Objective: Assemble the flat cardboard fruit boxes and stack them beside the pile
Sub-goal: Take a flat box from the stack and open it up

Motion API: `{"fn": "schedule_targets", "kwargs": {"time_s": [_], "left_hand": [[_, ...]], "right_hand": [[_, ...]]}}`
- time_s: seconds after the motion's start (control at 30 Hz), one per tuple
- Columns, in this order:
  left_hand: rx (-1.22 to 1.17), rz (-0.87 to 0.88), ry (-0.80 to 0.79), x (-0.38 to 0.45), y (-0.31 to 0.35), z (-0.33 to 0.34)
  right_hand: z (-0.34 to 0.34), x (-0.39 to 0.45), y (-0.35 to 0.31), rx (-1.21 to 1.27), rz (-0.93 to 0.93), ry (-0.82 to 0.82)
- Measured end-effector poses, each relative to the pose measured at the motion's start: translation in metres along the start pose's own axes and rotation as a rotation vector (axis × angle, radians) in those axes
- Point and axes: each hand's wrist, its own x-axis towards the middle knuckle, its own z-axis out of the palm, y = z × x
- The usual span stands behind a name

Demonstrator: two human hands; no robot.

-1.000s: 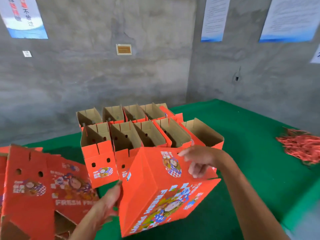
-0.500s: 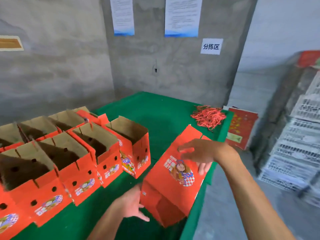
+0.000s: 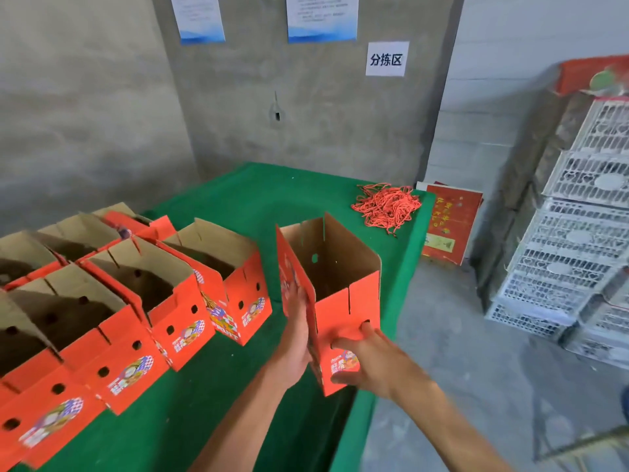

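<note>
Box [image 3: 343, 267] upright, between left hand [image 3: 295, 338], right hand [image 3: 369, 361]

A bare grey concrete wall [image 3: 85, 107] meets a second concrete face in a corner, where two blue-edged notices [image 3: 321, 17] and a small white sign [image 3: 387, 58] with Chinese characters hang. A table covered in green cloth [image 3: 272, 195] fills the corner. To the right, white plastic crates [image 3: 578, 233] are stacked on the grey concrete floor [image 3: 459, 335], and a red printed board [image 3: 449, 223] leans near the table's end.
</note>
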Motion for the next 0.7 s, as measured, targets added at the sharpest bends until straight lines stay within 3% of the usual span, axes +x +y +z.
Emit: {"fn": "schedule_targets", "kwargs": {"time_s": [0.07,0.13,0.33,0.7], "left_hand": [[0.04,0.152,0.11,-0.002,-0.011,0.001],[0.128,0.19,0.198,-0.009,-0.029,0.0],[0.083,0.119,0.313,-0.014,-0.074,-0.006],[0.026,0.107,0.471,0.042,-0.042,-0.058]], "right_hand": [[0.018,0.005,0.009,0.038,-0.031,0.018],[0.035,0.009,0.019,0.076,-0.062,0.023],[0.062,0.031,0.037,0.172,-0.1,-0.058],[0.068,0.123,0.008,0.245,-0.207,-0.024]]}}
